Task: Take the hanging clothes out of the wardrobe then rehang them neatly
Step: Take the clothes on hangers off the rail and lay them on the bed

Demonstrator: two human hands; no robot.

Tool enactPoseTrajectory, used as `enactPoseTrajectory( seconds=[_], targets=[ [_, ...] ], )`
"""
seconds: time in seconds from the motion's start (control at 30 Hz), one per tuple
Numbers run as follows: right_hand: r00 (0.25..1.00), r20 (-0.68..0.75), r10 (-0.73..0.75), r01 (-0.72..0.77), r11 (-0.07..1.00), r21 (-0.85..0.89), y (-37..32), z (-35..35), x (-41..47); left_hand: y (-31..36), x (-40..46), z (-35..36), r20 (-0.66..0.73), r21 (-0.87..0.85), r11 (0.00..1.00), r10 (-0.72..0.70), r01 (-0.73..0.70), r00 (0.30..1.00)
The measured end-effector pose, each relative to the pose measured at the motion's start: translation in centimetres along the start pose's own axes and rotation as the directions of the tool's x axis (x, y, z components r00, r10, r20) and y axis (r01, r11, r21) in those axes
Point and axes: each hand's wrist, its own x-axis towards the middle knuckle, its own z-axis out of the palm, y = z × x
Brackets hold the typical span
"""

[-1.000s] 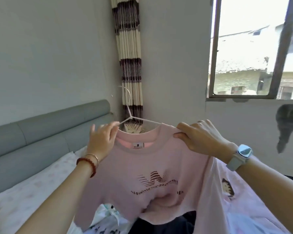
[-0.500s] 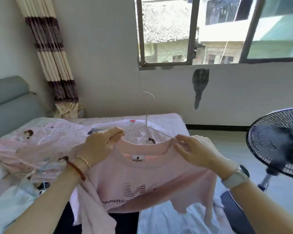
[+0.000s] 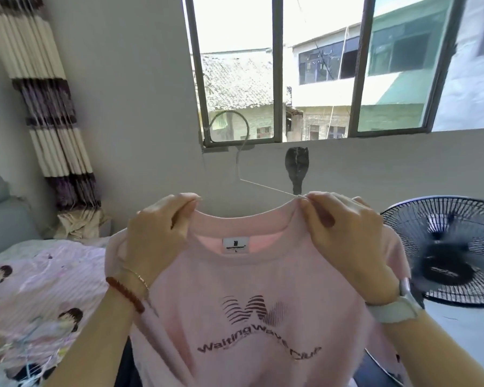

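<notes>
Step in hand, judged: seating the pink T-shirt (image 3: 243, 311) on the wire hanger (image 3: 266, 187) before rehanging. Left hand (image 3: 155, 241) pinches the left shoulder seam at the collar, fingers curled on the fabric. Right hand (image 3: 344, 241) pinches the right side of the collar, fingertips right at the hanger's wire arm where it enters the neck hole; whether it grips the wire too, cannot tell.

Shirt is held up in the air at chest height, in front of the window (image 3: 313, 71), above the bed (image 3: 39, 275). Front print faces the camera, collar up, hem down out of view. Long axis vertical; shoulder line roughly level across the view. Hanger hook (image 3: 229, 127) sticks up above the collar, leaning left; only the right wire arm shows, left arm hidden under the fabric or hand.

Next move likely calls for squaring both shoulders on the hanger, freeing one hand to take the hook, turning to the wardrobe, which is not in view. A fan (image 3: 444, 247) stands close at right.
</notes>
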Motion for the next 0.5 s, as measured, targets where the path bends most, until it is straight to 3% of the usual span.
enactPoseTrajectory(
  seconds=[0.17,0.3,0.4,0.5],
  targets=[
    [0.997,-0.077,-0.03,0.031,1.0,0.003,-0.6,-1.3,0.9,0.8,0.7,-0.8,-0.049,-0.005,1.0,0.011,-0.011,0.999],
    [1.0,-0.023,0.015,-0.016,1.0,-0.015,0.7,-1.0,1.1,1.2,1.4,0.2,0.081,-0.009,0.995,-0.102,0.103,0.992],
    [0.97,0.187,0.154,-0.14,0.987,-0.084,2.8,1.2,0.2,-0.3,1.0,3.9,0.268,0.024,0.967,-0.249,0.252,0.931],
    [0.778,0.541,0.319,-0.284,0.947,-0.149,6.6,5.8,-3.2,-2.7,-1.4,9.6,0.496,0.049,0.917,-0.366,0.395,0.787]
  ],
)
